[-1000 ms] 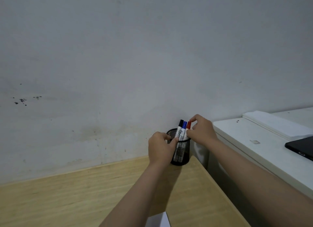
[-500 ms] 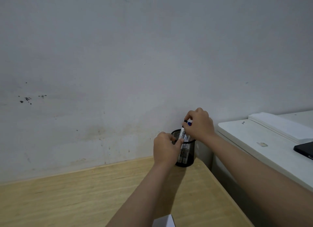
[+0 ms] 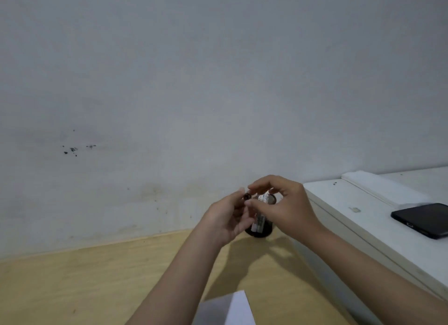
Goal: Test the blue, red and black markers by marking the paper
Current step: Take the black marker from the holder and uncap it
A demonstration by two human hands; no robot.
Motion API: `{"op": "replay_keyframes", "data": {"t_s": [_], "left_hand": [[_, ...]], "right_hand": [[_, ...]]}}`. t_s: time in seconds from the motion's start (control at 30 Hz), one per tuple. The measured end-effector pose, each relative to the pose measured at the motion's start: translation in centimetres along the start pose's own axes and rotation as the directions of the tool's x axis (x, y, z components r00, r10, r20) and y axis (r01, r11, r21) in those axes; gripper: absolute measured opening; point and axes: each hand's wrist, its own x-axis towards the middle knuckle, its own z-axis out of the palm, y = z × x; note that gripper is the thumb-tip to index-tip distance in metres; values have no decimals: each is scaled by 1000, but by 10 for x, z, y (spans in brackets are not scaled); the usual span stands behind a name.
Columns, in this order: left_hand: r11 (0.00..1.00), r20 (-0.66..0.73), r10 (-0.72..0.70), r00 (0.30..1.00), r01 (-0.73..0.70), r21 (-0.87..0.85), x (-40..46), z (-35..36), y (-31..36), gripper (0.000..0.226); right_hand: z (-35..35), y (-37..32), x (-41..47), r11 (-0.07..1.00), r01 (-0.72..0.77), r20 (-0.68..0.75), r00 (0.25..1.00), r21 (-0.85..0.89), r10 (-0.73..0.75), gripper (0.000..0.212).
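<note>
One marker (image 3: 247, 196), black-capped, is being held between both our hands.
We are pinching its cap end with the left hand (image 3: 228, 221) while the right hand (image 3: 282, 209) is closing round its barrel, above the mesh cup (image 3: 260, 232) on the table (image 3: 72, 283); the paper (image 3: 228, 310) is lying nearer us, below.

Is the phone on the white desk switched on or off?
Apparently off: the phone lies flat on the white desk with a uniformly dark screen, with no glow or picture on it. Standby cannot be ruled out.
</note>
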Motion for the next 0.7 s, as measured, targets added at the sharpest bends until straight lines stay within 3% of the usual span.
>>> {"op": "replay_keyframes", "data": {"t_s": [0.1,0.17,0.37,0.5,0.6,0.7], "left_hand": [[990,21,-14,1000,17,-139,-31,-10,1,13],[991,-29,23,999,-26,-132,-47,-23,2,10],[981,-75,186,980,-181,67,-90,-70,-8,10],[916,-3,298,955,-285,282,-119,-101,-18,20],[872,-34,357,933,-320,370,-138,-124,-20,17],[853,-98,389,916,-318,415,-152,-149,-18,19]], "right_hand": [[1,-22,-21,1000,-1,50,999,28,-1,29],[4,-32,-31,997,-41,55,998,67,37,29],[42,-52,-50,892,-317,-29,939,321,343,23],[81,-69,-59,741,-529,89,833,413,545,30],[106,-82,-63,692,-530,119,827,491,549,16],[124,-89,-66,664,-483,100,844,571,527,21]]}}
